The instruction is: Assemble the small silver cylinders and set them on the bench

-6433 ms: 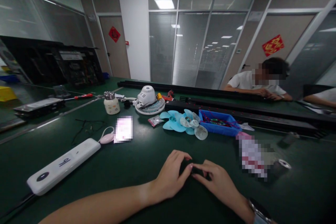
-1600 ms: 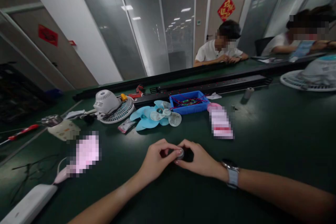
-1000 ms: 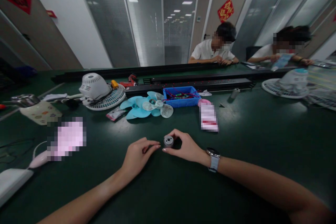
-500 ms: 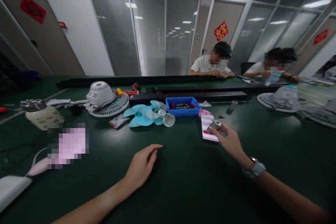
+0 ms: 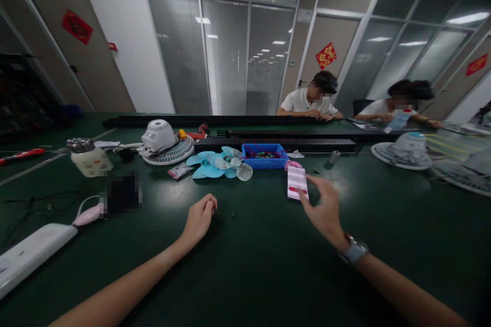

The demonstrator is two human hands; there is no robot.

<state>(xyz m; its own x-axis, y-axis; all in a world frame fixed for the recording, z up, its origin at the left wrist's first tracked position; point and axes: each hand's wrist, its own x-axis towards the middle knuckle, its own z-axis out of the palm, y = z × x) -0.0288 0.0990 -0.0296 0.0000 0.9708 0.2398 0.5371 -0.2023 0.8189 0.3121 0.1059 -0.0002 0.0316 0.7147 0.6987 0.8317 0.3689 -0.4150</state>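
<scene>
My right hand (image 5: pixel 324 207) is open beside a phone (image 5: pixel 296 180) with a pink-white screen. Its thumb reaches the lower right part of the screen, over a red bar, and the fingers curve along the phone's right side. I see nothing held in it. My left hand (image 5: pixel 198 218) hovers at or rests on the green table (image 5: pixel 245 265), fingers curled in and closed, with no object showing. A tiny dark piece (image 5: pixel 233 214) lies just right of it. A small metal cylinder (image 5: pixel 334 157) stands beyond my right hand.
Blue fan blades (image 5: pixel 209 164), a blue bin (image 5: pixel 264 162) of wires and a white fan housing (image 5: pixel 158 135) line the middle. Left are a jar (image 5: pixel 91 161) and a power strip (image 5: pixel 38 253). Black rails (image 5: pixel 276 144) lie behind; two people sit at the far side.
The small silver metal part in my right hand no longer shows; that hand has opened, its thumb at the phone. My left hand has drawn back, its pointing index finger now curled. The view has shifted.
</scene>
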